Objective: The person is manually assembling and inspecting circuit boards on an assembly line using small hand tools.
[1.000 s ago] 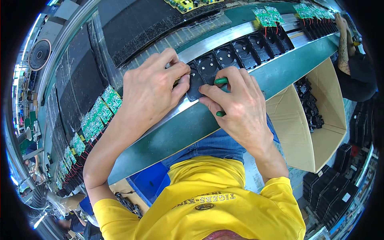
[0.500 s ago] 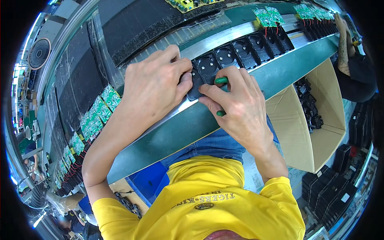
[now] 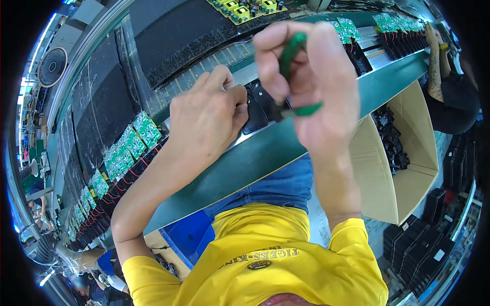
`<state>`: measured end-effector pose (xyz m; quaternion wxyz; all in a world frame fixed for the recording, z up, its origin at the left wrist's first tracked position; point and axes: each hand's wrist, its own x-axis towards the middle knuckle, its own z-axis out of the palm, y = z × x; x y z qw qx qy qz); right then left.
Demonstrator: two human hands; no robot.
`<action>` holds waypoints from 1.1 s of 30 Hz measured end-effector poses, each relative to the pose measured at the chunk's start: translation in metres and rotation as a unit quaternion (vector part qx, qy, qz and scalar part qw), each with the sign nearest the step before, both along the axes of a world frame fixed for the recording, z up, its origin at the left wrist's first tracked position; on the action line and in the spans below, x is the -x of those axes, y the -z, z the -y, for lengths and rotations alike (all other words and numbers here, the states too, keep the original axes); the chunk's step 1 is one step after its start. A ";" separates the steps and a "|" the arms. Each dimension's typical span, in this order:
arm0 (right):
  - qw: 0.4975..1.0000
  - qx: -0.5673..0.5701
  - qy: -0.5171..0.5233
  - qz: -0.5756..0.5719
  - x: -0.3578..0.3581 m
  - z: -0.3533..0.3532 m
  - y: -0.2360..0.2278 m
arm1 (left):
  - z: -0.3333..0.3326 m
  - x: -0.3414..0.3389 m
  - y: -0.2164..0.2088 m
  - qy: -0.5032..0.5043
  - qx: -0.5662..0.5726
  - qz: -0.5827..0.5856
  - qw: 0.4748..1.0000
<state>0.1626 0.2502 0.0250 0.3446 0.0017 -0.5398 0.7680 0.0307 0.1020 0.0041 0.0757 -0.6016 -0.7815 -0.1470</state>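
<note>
My left hand [image 3: 206, 109] rests at the work line, its fingers curled down on the edge of a black plastic case [image 3: 256, 115]. Another black case [image 3: 264, 98] sits right beside it, partly covered by my right hand. Raised above the row, my right hand [image 3: 329, 86] is closed round a pair of green-handled pliers [image 3: 294, 48]. Both handles show between the fingers; the dark jaws are blurred and point toward the cases. Most of the row of cases is hidden behind this hand.
Green circuit boards [image 3: 127, 143] with red wires line the left of the bench; more boards [image 3: 393, 25] stand at the far right. A cardboard box [image 3: 375, 168] of black parts is right of me. Yellow-and-green boards [image 3: 247, 10] lie at the back. Another person [image 3: 454, 97] works at right.
My right hand has lifted away from the black case with the pliers, moving up and right and turning. My left hand stays at the case, shifted only slightly.
</note>
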 end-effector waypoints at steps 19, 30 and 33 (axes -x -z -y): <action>0.991 -0.051 0.121 0.019 0.081 0.023 0.042 | 0.020 0.040 0.024 -0.011 0.038 0.088 0.995; 0.939 -0.254 0.232 0.024 -0.006 0.027 0.000 | 0.002 0.034 0.023 -0.020 0.015 0.156 0.987; 0.793 -0.494 0.330 0.132 -0.029 0.026 0.047 | -0.012 0.047 -0.025 0.040 0.141 0.131 0.981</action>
